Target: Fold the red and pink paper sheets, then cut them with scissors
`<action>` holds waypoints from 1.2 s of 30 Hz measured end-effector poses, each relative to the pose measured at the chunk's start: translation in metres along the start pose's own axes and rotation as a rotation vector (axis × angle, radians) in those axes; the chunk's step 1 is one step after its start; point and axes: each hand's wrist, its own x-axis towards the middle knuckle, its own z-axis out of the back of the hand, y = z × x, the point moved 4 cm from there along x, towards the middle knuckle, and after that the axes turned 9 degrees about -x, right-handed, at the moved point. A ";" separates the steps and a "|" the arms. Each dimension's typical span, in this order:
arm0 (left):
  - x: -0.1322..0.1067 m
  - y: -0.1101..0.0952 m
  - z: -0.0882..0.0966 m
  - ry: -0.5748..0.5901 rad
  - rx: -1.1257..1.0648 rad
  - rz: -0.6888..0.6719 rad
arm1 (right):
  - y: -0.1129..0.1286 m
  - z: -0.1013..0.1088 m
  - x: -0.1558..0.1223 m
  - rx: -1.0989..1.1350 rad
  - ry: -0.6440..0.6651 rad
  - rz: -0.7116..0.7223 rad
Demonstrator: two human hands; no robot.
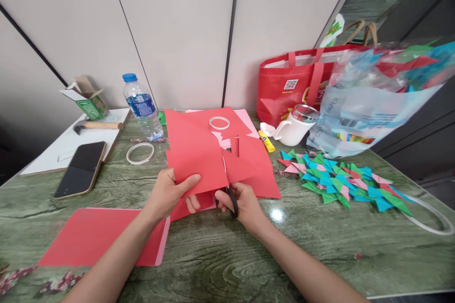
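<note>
My left hand (177, 191) grips the near edge of a red sheet of paper (199, 163), thumb on top and fingers beneath. A pair of scissors with black handles (232, 201) is in my right hand (245, 206). Their blades stand in a slit in the red sheet, and a cut flap slants off to the right of it. Below and behind lie more red sheets (263, 170), one with a notched edge, and pink paper (249, 120). On top of the far red paper rests a white roll of tape (219, 123).
Left are a phone (81, 168), hammer (101, 125), small box (90, 102), water bottle (142, 109), tape ring (140, 153) and red paper stack (95, 236). Right are a glue stick (266, 141), white mug (295, 128), red bag (273, 87), plastic bag (355, 118) and folded-paper strip (337, 177).
</note>
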 end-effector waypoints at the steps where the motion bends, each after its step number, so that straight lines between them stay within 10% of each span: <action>1: 0.000 0.000 0.000 0.002 -0.002 0.000 | 0.000 0.000 0.000 0.004 -0.002 -0.002; 25: -0.001 -0.002 0.000 0.014 0.038 -0.040 | -0.006 0.001 0.000 -0.027 0.020 -0.027; 36: 0.007 -0.006 0.017 -0.221 -0.071 -0.156 | -0.004 -0.013 -0.009 0.042 0.463 -0.091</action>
